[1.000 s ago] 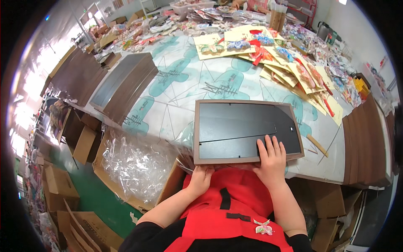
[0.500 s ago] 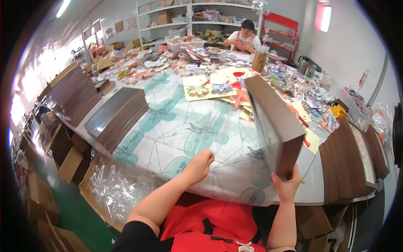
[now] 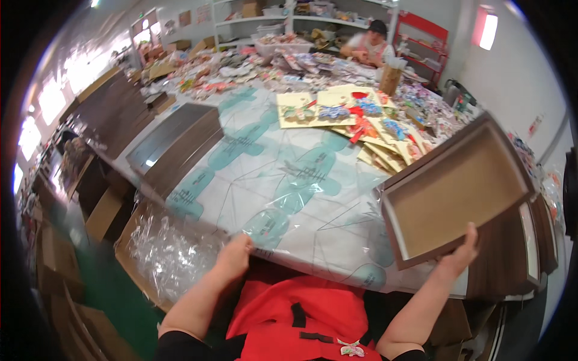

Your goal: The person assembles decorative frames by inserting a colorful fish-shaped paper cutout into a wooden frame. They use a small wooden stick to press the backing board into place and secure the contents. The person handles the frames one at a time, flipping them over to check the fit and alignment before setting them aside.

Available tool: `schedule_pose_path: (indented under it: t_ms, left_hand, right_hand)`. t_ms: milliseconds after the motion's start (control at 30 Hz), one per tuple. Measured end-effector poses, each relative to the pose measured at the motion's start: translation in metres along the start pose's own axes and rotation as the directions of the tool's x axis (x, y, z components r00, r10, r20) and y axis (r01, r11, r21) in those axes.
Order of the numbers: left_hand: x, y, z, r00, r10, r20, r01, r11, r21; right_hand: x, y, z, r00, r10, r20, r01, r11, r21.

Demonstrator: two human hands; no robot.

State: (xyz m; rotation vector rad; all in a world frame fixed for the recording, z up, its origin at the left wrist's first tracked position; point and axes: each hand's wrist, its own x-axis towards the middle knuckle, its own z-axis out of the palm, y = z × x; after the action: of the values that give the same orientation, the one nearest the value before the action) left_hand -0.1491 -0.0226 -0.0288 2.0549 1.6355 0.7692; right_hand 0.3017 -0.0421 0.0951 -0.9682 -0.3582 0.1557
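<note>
My right hand [image 3: 460, 256] grips the lower edge of a dark brown box frame [image 3: 454, 198], fingers on its rim. The frame is tilted up off the table's right side, its open tan inside facing me. At the near table edge my left hand [image 3: 236, 256] is closed on a clear plastic film [image 3: 268, 225], whose shiny folds trail over the table cover. The film's outline is hard to make out. Beyond lie cream cards [image 3: 295, 114] with colourful ornaments and red ribbons.
Brown frames are stacked on the left [image 3: 174, 147] and stand in a row at the right [image 3: 500, 259]. A carton of clear plastic [image 3: 171, 253] sits below the table's left edge. Across the table a co-worker [image 3: 370, 48] sits behind heaped small packets [image 3: 241, 69].
The brown frame has swung right and turned so its hollow inside faces me. My left hand has drawn back left toward the table edge. The view has shifted slightly.
</note>
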Motion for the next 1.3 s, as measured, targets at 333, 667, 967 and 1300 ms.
schedule_pose_path:
  t_ms: [333,667,967,1300]
  left_hand:
    - [-0.069,-0.272,-0.082,0.76,-0.605,-0.236,0.65,0.704,0.287]
    - [-0.036,-0.122,-0.057,0.948,0.105,-0.299,0.045,0.888,0.457]
    - [-0.038,-0.193,0.033,0.582,-0.734,0.349,0.397,0.631,0.666]
    - [-0.023,-0.179,-0.01,0.692,-0.696,0.193,0.63,0.712,0.308]
  right_hand:
    - [-0.032,-0.028,0.007,0.976,-0.097,0.193,0.118,0.988,-0.101]
    - [-0.105,0.029,0.006,0.467,-0.377,0.8,0.802,0.562,-0.203]
    - [-0.164,0.044,0.021,-0.096,-0.199,0.975,0.957,0.253,0.146]
    - [-0.187,0.071,0.01,-0.059,-0.136,0.989,0.967,0.236,0.09]
